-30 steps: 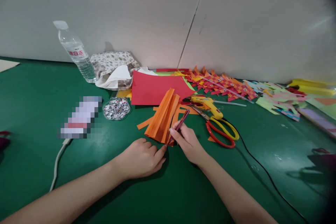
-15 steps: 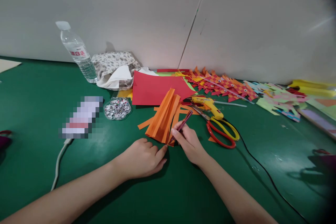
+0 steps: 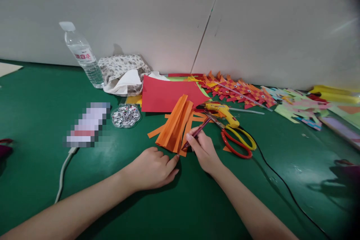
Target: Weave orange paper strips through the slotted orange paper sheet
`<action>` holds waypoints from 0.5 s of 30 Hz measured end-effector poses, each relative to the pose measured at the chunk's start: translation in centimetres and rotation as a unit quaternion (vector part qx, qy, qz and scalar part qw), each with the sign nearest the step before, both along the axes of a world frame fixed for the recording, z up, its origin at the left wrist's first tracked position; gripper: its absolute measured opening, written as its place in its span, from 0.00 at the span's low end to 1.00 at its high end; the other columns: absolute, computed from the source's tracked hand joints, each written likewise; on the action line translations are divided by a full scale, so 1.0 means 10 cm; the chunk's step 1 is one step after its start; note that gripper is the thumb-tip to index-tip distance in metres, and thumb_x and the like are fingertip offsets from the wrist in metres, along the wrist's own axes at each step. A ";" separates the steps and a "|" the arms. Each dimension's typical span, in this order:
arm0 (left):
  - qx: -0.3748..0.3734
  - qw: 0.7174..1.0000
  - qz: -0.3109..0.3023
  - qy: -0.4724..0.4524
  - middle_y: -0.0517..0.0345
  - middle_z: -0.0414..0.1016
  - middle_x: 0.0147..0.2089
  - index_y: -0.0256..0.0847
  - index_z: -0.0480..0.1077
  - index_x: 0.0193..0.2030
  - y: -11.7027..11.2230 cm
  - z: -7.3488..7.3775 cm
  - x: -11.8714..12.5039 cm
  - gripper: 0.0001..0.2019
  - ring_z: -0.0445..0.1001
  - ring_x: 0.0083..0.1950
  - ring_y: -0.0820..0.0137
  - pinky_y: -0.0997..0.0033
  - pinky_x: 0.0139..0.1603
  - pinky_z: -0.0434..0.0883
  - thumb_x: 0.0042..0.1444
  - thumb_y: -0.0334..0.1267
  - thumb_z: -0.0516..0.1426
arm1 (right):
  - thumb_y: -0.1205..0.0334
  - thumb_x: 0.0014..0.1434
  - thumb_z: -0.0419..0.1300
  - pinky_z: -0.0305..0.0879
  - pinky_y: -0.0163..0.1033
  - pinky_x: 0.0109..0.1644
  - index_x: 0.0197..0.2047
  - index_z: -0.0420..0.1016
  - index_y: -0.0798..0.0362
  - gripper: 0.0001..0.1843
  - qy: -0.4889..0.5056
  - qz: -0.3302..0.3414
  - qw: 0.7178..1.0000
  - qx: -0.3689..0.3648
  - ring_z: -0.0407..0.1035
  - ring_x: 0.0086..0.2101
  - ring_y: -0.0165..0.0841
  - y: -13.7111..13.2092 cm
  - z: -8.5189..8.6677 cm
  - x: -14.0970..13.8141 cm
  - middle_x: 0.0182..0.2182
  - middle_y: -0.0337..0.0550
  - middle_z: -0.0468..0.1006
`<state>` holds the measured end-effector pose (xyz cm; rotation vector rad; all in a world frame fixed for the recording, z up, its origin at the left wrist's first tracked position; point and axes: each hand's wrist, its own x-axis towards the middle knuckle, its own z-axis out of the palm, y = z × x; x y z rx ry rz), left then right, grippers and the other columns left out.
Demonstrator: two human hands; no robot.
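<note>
Centrally, orange paper strips (image 3: 172, 129) lie on the green table (image 3: 197, 210), fanned wider at the near end, long axis running near to far with the far end slanting right. Left hand (image 3: 154, 168) sits just near of them: fingers curled, index reaching right to the near edge, its tip at the paper. Whether that hand pinches anything—cannot tell.

Right hand (image 3: 204, 150) is closed round a slim dark pen-like tool (image 3: 199, 129), just beside the strips on their right. Tool slopes from far right down to near left, tip over the rightmost strip, close to its near end and a little far of the left fingertip. Both hands close to that corner—paper far of the left, leftward of the right.

Beyond: red sheet (image 3: 164, 95) at the strips' far end; scissors (image 3: 239, 146) and yellow glue gun (image 3: 225, 113) to the right.
</note>
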<state>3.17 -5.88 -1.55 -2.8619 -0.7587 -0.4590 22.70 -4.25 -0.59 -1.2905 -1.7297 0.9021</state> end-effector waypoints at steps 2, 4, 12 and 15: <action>-0.002 1.000 -0.002 -0.002 0.58 0.71 0.20 0.33 0.71 0.45 0.00 0.00 0.00 0.14 0.71 0.21 0.67 0.69 0.23 0.66 0.62 0.40 0.49 | 0.55 0.65 0.49 0.58 0.34 0.28 0.33 0.61 0.51 0.11 0.000 0.000 1.000 -0.001 0.61 0.23 0.29 0.00 0.00 0.01 0.23 0.34 0.64; -0.003 1.000 -0.004 -0.004 0.57 0.71 0.20 0.33 0.71 0.45 0.00 0.00 0.00 0.15 0.71 0.21 0.68 0.70 0.23 0.66 0.62 0.40 0.49 | 0.55 0.65 0.49 0.58 0.34 0.28 0.33 0.62 0.51 0.11 -0.006 0.017 1.000 -0.005 0.60 0.23 0.28 -0.01 0.00 0.01 0.23 0.34 0.64; -0.053 0.998 0.002 -0.034 0.59 0.73 0.21 0.36 0.72 0.45 0.03 0.01 -0.03 0.13 0.74 0.23 0.68 0.72 0.24 0.67 0.61 0.40 0.50 | 0.55 0.65 0.48 0.57 0.34 0.27 0.34 0.61 0.51 0.11 -0.009 0.036 0.999 -0.011 0.59 0.23 0.28 -0.01 0.00 0.01 0.23 0.35 0.63; -0.068 0.997 0.001 -0.043 0.59 0.74 0.22 0.37 0.72 0.45 0.04 0.01 -0.04 0.13 0.74 0.23 0.68 0.72 0.24 0.67 0.61 0.40 0.51 | 0.55 0.65 0.48 0.57 0.34 0.28 0.34 0.61 0.51 0.11 -0.013 0.035 0.999 -0.012 0.59 0.23 0.28 -0.01 0.01 0.01 0.23 0.34 0.63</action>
